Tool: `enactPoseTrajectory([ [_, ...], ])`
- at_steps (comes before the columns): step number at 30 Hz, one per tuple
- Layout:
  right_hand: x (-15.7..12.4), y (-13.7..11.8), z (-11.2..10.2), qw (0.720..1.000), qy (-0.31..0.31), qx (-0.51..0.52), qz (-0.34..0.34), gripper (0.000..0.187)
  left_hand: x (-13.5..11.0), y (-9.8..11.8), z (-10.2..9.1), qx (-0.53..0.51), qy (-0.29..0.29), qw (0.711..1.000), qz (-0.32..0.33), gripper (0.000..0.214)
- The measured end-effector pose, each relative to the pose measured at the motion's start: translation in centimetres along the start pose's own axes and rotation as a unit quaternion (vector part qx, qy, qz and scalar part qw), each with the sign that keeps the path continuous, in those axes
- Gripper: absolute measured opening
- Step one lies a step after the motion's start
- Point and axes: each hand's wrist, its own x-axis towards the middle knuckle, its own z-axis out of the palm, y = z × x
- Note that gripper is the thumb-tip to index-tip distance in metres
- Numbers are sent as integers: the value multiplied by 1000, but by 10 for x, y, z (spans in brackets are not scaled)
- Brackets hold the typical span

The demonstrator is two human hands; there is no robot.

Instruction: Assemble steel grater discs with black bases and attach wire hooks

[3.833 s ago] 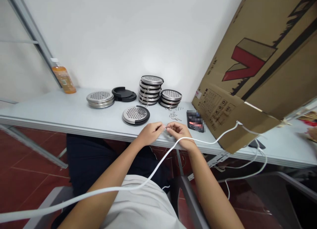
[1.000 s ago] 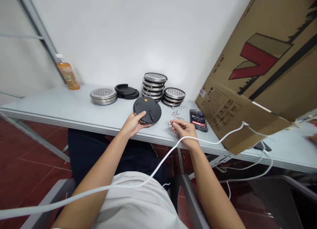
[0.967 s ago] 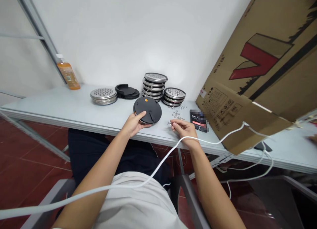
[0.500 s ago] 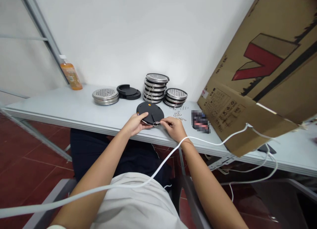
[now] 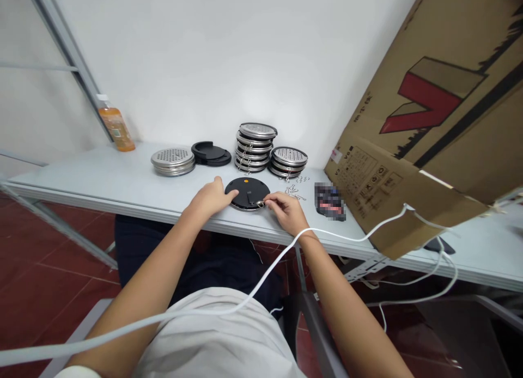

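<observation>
A black round disc (image 5: 241,191) with an orange dot near its far edge lies on the table, its dark face up. A silvery rim shows along its near side. My left hand (image 5: 210,197) rests at the disc's left edge, thumb stretched against it and fingers apart from the thumb. At the near right edge, my right hand (image 5: 286,208) pinches a small metal wire clip (image 5: 260,203) between thumb and forefinger. Part of the clip is hidden by the fingers. Several loose metal wire pieces (image 5: 295,193) lie just beyond my right hand.
Behind the disc stand a tall stack (image 5: 254,149) and a shorter stack (image 5: 288,161) of perforated metal discs, plus plain perforated discs (image 5: 172,161) and black round parts (image 5: 211,153). An orange bottle (image 5: 117,128) is far left. A large carton (image 5: 425,122) fills the right; a white cable (image 5: 229,311) crosses my arms.
The disc has gone from tilted in my left hand to lying flat on the table. My left hand has loosened its grip and shifted left; my right hand stays at the clip.
</observation>
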Motion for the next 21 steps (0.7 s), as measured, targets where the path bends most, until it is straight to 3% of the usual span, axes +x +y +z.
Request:
enactPoseTrajectory([
  [2,-2,-1,2,999,18,42,8,19,-7,4,-2,-32,-40,997,65,39],
  [5,-5,-4,5,994,63,89,10,19,-26,7,6,-80,-155,974,147,33],
  [9,-10,-14,4,992,101,57,-41,11,-53,5,26,-106,-240,947,185,34],
  [16,-16,-27,3,991,103,-17,-81,10,-67,-7,39,-171,-215,950,148,23],
  [21,-20,-31,6,989,123,-19,-81,10,-64,-16,38,-214,-185,951,122,35],
])
